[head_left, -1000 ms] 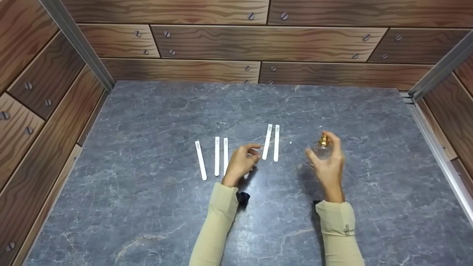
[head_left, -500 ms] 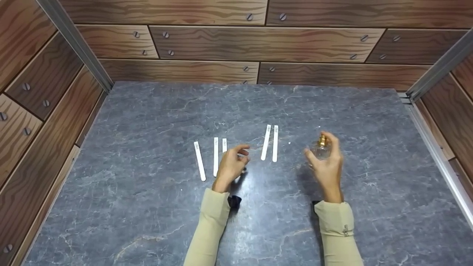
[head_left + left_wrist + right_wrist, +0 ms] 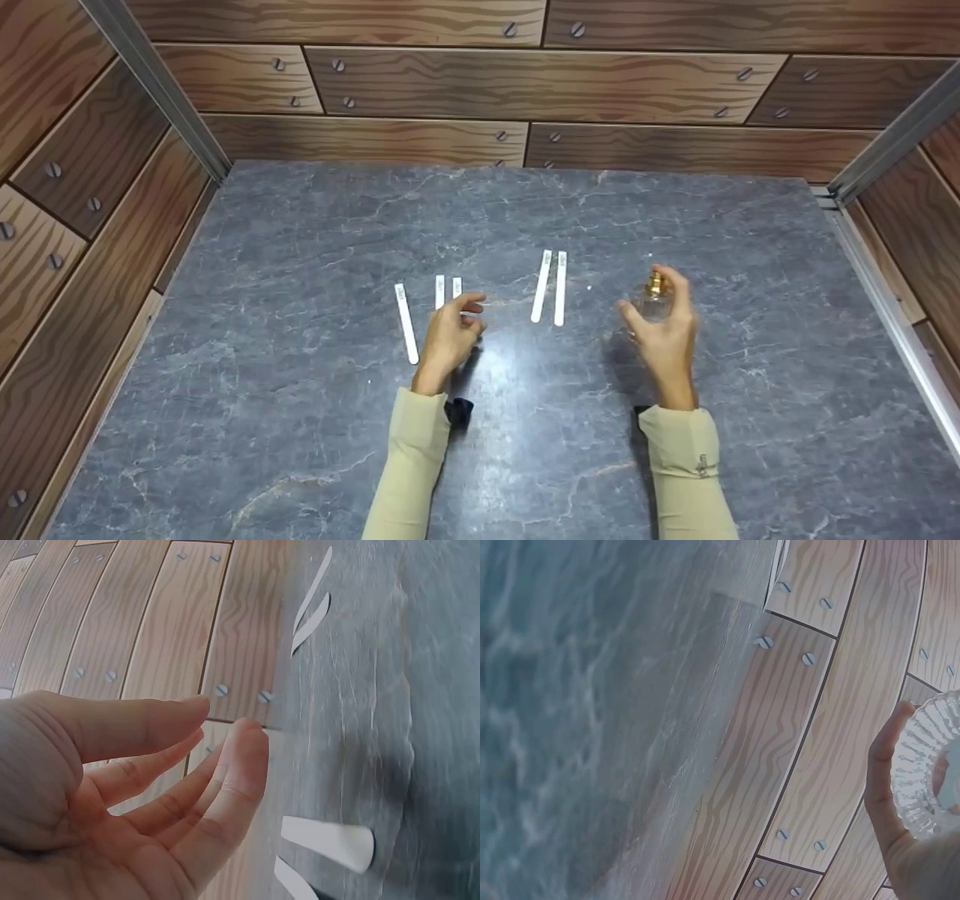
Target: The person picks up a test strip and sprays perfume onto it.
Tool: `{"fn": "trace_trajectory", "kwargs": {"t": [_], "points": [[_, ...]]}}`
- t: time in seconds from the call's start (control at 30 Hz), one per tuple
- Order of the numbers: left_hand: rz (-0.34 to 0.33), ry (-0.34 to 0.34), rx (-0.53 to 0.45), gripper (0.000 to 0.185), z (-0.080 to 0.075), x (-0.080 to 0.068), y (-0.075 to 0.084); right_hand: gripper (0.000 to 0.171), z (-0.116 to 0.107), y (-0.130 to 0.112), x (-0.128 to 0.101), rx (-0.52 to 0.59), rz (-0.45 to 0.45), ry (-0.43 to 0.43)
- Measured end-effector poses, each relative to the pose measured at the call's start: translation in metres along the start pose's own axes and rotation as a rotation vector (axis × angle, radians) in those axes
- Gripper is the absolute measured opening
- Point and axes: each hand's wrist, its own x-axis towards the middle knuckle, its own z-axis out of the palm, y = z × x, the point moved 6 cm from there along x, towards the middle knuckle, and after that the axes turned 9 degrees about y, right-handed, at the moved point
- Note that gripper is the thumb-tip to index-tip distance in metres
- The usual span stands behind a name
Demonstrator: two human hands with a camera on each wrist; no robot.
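My right hand (image 3: 669, 341) grips a clear glass perfume bottle (image 3: 654, 306) with a gold spray top, held above the table with a finger on its top. In the right wrist view the ribbed base of the bottle (image 3: 919, 757) shows between the fingers. My left hand (image 3: 448, 336) holds nothing; its fingers are loosely bent above the table. It partly covers two white paper test strips, a middle one (image 3: 440, 291) and a right one (image 3: 457, 286). Another strip (image 3: 406, 324) lies to their left. Two more strips, one slanted (image 3: 541, 286) and one straighter (image 3: 561, 289), lie between the hands.
The grey marbled table (image 3: 300, 435) carries a few tiny white specks (image 3: 589, 288). Wood-patterned panels (image 3: 420, 82) stand at the back and both sides, with metal rails (image 3: 150, 82) at the corners.
My left hand has moved left, away from the two strips on the right and over the pair on the left. My right hand stays in place with the perfume bottle.
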Motion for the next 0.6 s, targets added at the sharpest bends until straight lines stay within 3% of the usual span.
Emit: {"fn": "trace_trajectory", "kwargs": {"t": [0.6], "points": [[-0.029,0.074,-0.017,0.037,-0.02,-0.006,-0.017,0.055,-0.001,0.0,-0.001,0.006,0.022,0.005]]}}
